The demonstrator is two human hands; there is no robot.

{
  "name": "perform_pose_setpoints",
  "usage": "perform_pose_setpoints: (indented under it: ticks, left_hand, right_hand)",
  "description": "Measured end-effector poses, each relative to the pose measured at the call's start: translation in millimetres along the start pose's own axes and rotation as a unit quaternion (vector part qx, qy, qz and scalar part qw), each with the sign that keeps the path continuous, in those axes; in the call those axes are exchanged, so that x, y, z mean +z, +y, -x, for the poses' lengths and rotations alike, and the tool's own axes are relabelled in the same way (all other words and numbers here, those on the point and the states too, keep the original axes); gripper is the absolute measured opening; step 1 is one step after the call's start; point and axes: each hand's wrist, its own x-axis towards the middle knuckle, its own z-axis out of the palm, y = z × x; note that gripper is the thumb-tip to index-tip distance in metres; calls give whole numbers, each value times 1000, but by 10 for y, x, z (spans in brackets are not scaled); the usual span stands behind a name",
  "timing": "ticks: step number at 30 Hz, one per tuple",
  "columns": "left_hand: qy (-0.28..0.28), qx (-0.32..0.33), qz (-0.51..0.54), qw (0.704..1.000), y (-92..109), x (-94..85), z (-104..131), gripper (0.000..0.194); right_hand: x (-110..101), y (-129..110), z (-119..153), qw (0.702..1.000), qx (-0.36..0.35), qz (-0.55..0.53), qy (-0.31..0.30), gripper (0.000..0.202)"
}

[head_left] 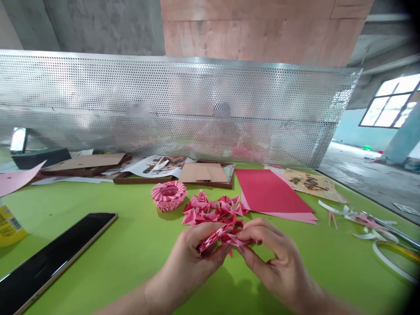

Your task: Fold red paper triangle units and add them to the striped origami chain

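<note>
Low over the green table, my left hand (200,247) is closed around a pink and red folded-paper assembly (215,238). My right hand (274,258) pinches the right end of a pink folded paper piece between thumb and fingers, touching that assembly. Part of the paper is hidden behind my fingers. Just beyond my hands lies a pile of pink and red folded paper pieces (210,208). A round pink and white folded-paper basket (169,197) stands to the left of the pile.
A large phone (55,258) lies at left near a yellow container (9,225). Red and pink paper sheets (274,190) rest behind right. Paper strips (370,223) and a tape roll (397,260) sit at far right. Frames (207,173) line a perforated metal panel (183,100).
</note>
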Motion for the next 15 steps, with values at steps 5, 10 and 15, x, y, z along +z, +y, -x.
perform_pose_setpoints:
  ticks: [5, 10, 15]
  left_hand:
    - [-2, 0, -20, 1000, 22, -15, -9, 11]
    - [-20, -2, -47, 999, 53, -18, -25, 19]
    - [-32, -69, 38, 996, 91, -83, 28, 14]
  right_hand:
    - [-2, 13, 21, 1000, -2, 0, 3, 20]
    - [0, 42, 39, 1000, 5, -14, -10, 20]
    - [-22, 37, -14, 998, 53, 5, 17, 9]
